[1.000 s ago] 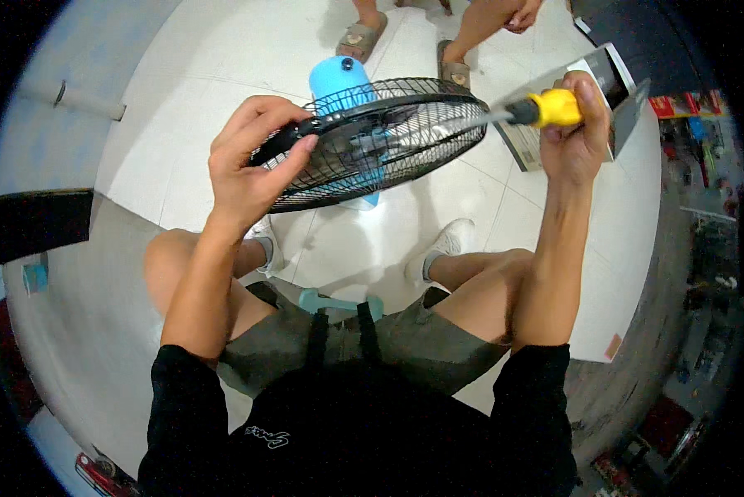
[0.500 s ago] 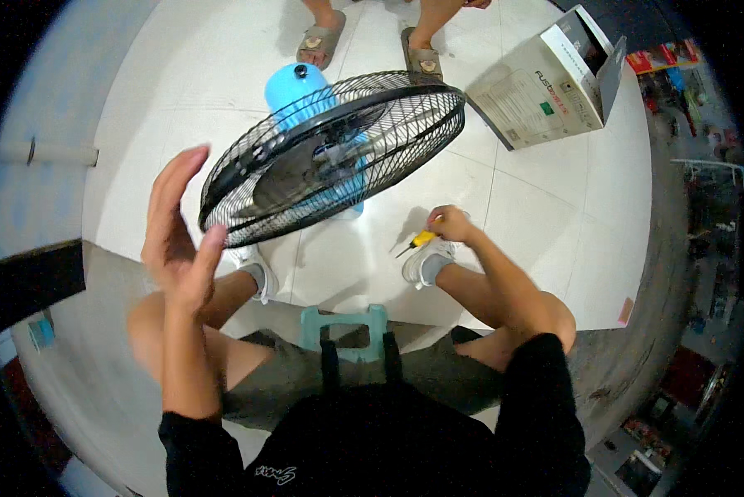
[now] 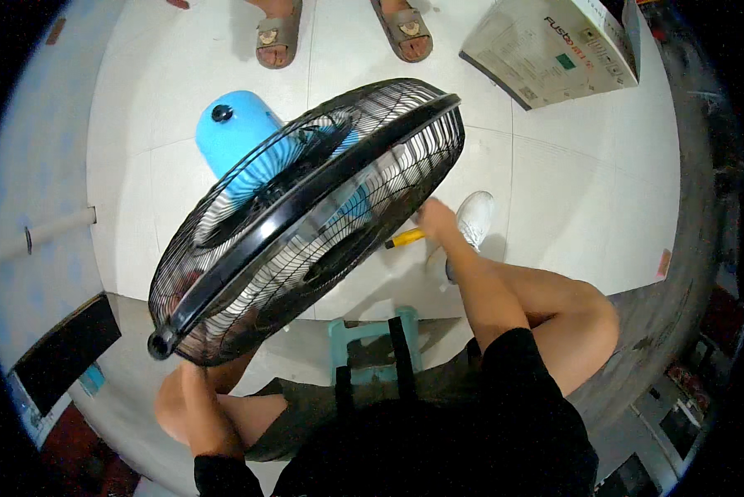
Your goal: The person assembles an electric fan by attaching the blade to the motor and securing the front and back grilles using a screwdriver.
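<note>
An electric fan with a round black wire guard and a blue motor housing stands tilted in front of me. My left hand is at the guard's lower left edge, seen only in part through the wires; its fingers are blurred and mostly hidden. My right hand is closed around a screwdriver with a yellow handle, close to the guard's lower right rim. The screwdriver's shaft is not visible here.
Another person's sandalled feet are beyond the fan. An open cardboard box stands on the tiled floor at the far right. A pale green stool is under me, and a white pipe runs along the left wall.
The fan's guard has turned and tipped toward me, its left end lower and nearer. My left hand has gone from open beside the guard to behind its wires. My right hand still holds the screwdriver.
</note>
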A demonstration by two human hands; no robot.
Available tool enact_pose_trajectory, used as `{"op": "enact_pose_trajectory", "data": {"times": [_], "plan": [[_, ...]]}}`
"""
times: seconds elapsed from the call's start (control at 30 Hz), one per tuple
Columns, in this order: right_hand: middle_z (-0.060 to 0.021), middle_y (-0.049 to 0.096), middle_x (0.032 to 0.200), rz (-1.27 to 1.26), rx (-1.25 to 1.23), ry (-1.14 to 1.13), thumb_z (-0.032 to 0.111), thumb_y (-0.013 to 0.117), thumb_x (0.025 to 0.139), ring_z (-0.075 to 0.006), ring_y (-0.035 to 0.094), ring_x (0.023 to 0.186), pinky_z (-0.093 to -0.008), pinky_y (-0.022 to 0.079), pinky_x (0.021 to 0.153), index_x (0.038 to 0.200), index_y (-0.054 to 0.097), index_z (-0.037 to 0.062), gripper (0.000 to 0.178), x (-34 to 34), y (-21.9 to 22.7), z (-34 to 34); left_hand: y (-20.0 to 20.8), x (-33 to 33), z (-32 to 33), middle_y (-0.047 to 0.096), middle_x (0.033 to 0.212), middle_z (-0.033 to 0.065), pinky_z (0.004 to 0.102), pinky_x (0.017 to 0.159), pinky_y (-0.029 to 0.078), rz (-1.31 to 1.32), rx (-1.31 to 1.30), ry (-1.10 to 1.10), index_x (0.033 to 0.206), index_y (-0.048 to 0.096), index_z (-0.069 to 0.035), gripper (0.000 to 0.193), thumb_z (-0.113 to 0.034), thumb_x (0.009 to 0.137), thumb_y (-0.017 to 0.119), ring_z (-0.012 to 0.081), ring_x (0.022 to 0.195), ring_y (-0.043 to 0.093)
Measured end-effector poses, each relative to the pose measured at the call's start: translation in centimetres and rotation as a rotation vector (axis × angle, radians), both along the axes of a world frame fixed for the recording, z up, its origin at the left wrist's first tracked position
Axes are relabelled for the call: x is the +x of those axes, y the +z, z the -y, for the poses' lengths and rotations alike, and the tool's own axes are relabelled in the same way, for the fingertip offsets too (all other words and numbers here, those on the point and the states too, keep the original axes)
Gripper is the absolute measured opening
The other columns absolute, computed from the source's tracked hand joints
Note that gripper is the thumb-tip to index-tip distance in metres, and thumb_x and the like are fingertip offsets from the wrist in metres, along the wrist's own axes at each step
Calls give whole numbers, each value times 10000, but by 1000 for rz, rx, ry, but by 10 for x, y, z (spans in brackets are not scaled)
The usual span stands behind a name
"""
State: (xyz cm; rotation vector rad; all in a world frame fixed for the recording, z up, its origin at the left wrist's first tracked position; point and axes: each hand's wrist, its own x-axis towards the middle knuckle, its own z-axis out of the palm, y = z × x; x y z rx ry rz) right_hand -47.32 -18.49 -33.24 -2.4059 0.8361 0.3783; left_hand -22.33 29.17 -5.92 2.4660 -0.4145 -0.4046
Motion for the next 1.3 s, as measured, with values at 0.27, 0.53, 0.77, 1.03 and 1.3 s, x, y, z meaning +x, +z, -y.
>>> {"op": "enact_pose_trajectory", "data": {"times": [0.27,0.53,0.77,1.03,1.3], "plan": [[-64,733,1060,587,1264,-687,43,719,867,-176,657,957,-328,538,851,1136,704,20,270,94,91,20,-47,-50,-33,617,1319,206,411,1088,416,-161,273,-37,1304,606,48,386,-152,976,570,295,1208,590],[-106,721,1061,472,913,-467,91,658,921,-201,629,957,-343,515,861,1117,698,9,216,121,123,12,-57,-58,-42,610,1330,202,416,1093,409,-183,335,-21,1312,600,41,384,-148,980,564,301,1220,579],[-89,700,1039,612,771,-344,104,643,932,-229,645,941,-353,531,852,1171,670,18,256,100,27,29,-78,-61,-32,604,1340,198,419,1097,403,-223,328,-47,1319,595,35,383,-146,983,559,307,1230,569],[-85,700,1037,577,1003,-526,106,641,934,-219,646,937,-345,534,842,1170,671,17,254,112,41,24,-84,-62,-34,597,1351,194,424,1102,397,-236,348,-50,1328,588,27,382,-142,987,553,314,1242,557],[-81,700,1036,590,1087,-596,108,640,936,-209,647,933,-336,537,832,1170,672,16,253,110,45,20,-90,-62,-31,590,1363,189,428,1107,390,-243,358,-65,1336,582,20,381,-139,991,547,321,1254,546]]}}
